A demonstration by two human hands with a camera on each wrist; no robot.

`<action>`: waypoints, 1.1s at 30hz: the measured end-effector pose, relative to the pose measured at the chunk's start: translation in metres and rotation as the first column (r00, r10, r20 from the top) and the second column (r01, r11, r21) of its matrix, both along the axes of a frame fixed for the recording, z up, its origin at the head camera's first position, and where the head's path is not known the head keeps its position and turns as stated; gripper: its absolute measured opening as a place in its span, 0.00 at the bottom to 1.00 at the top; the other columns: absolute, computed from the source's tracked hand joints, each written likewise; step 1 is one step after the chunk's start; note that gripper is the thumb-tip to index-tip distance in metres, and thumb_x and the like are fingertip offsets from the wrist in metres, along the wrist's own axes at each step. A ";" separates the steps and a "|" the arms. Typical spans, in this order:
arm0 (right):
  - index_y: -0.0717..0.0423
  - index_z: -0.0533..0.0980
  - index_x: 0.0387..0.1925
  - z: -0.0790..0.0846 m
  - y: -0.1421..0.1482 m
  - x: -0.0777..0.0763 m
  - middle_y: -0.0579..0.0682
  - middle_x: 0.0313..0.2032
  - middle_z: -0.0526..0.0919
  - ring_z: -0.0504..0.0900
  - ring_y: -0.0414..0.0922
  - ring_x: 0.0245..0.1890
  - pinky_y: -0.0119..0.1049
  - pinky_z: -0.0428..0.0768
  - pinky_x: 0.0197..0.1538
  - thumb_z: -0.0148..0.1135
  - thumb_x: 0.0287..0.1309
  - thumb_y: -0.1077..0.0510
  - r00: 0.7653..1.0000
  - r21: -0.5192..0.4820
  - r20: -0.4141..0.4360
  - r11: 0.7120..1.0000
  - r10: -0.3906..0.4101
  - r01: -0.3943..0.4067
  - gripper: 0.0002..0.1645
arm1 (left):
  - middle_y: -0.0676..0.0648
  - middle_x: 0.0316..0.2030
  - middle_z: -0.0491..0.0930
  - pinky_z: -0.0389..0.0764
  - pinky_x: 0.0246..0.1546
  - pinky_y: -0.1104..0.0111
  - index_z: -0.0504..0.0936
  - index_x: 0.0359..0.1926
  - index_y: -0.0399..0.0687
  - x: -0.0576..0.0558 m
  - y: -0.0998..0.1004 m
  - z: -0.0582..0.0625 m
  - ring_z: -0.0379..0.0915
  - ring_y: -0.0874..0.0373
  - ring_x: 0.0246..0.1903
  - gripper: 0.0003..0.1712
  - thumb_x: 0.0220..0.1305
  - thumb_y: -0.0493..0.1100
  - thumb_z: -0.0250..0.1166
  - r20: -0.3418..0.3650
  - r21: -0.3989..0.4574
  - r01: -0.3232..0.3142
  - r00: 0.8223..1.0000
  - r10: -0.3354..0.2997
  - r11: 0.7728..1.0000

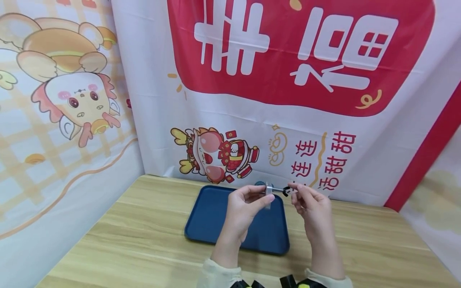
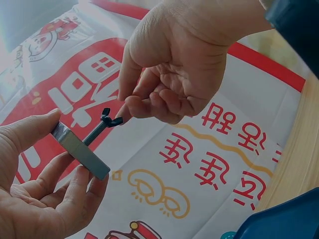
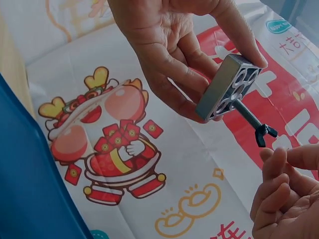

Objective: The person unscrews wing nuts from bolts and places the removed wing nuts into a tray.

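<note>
My left hand grips a small rectangular metal block between thumb and fingers, held up over the blue tray. Round recesses show on the block's face in the right wrist view. A threaded bolt stands out of that face toward the right hand. On its far end sits a black wing nut. My right hand is beside the wing nut, its fingertips right at the wings and not pinched round them. The other right fingers curl loosely toward the palm.
The tray lies on a wood-grain table beneath the hands. Behind it hangs a white cloth with red lettering and cartoon figures. Another printed cloth covers the left side.
</note>
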State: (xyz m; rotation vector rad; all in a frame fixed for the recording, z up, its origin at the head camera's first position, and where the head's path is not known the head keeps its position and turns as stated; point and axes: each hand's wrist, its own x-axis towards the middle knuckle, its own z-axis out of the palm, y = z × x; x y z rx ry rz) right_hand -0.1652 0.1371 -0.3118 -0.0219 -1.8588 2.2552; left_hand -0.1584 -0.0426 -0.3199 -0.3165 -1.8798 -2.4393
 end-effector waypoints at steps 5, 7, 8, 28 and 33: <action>0.44 0.88 0.30 -0.001 -0.003 0.000 0.42 0.18 0.79 0.69 0.36 0.19 0.24 0.67 0.23 0.56 0.71 0.48 0.999 -0.019 0.005 0.998 0.052 -0.052 0.18 | 0.40 0.45 0.84 0.84 0.50 0.68 0.83 0.52 0.37 0.000 0.000 -0.001 0.81 0.58 0.42 0.20 0.60 0.40 0.72 0.002 0.001 0.000 1.000 0.000 1.000; 0.43 0.87 0.28 -0.001 -0.004 0.000 0.41 0.19 0.80 0.70 0.36 0.19 0.24 0.68 0.24 0.56 0.71 0.49 0.998 -0.019 0.015 0.998 0.060 -0.059 0.18 | 0.40 0.45 0.84 0.84 0.50 0.68 0.83 0.51 0.37 0.000 0.000 -0.001 0.81 0.58 0.42 0.20 0.59 0.40 0.72 0.005 0.002 -0.001 1.000 0.001 1.000; 0.43 0.87 0.27 -0.001 -0.004 -0.001 0.41 0.18 0.81 0.70 0.36 0.19 0.24 0.68 0.24 0.57 0.71 0.49 0.998 -0.018 0.023 0.998 0.061 -0.060 0.19 | 0.40 0.45 0.84 0.84 0.50 0.68 0.83 0.51 0.36 0.000 0.000 -0.001 0.81 0.58 0.42 0.20 0.59 0.40 0.72 0.007 0.005 -0.001 1.000 0.001 1.000; 0.38 0.87 0.29 0.000 0.000 -0.001 0.40 0.24 0.85 0.80 0.36 0.27 0.29 0.80 0.37 0.60 0.69 0.54 0.994 0.078 -0.003 0.991 0.113 -0.113 0.15 | 0.39 0.46 0.84 0.84 0.51 0.67 0.83 0.52 0.37 -0.001 0.000 -0.001 0.81 0.58 0.42 0.20 0.60 0.39 0.72 0.011 -0.003 -0.012 1.000 0.012 1.000; 0.39 0.88 0.35 -0.002 0.004 -0.001 0.38 0.29 0.86 0.82 0.36 0.30 0.29 0.82 0.41 0.62 0.67 0.57 0.990 0.104 -0.039 0.986 0.139 -0.134 0.11 | 0.40 0.46 0.84 0.83 0.51 0.67 0.83 0.52 0.37 -0.001 0.001 -0.001 0.81 0.58 0.42 0.20 0.60 0.39 0.72 0.013 -0.006 -0.007 1.000 0.007 1.000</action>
